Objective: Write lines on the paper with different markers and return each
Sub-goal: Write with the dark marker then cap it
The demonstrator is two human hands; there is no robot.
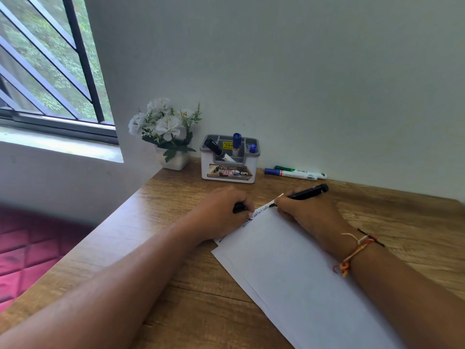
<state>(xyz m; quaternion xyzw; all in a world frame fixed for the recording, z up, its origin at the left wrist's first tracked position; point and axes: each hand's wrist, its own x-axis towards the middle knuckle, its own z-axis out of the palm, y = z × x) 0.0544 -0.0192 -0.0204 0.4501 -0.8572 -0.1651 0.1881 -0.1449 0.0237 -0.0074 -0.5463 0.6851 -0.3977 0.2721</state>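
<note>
The paper is laid slantwise on the wooden desk, with a second sheet showing beneath its left edge. A short line of writing — partly blue, partly dark — is seen along the far edge of the sheet. The tip of a black marker is set at the end of that line, near the far corner. The marker is gripped by the right hand, whose fingers are curled round its lower barrel while the heel of the hand is rested on the paper. Coloured threads are tied round the right wrist. The left hand is placed at the far left edge of the sheet with its fingers closed round a small black object; whether it is the marker's cap cannot be told.

Behind the hands, a grey-and-white holder is stood against the wall. A black marker is leaned in its left compartment, a blue-capped marker is held upright in the middle, and a second blue cap is seen at the right. Two more markers are laid side by side on the desk to the holder's right — one blue-capped, one green. A pot of white flowers is stood to the holder's left, below a barred window.
</note>
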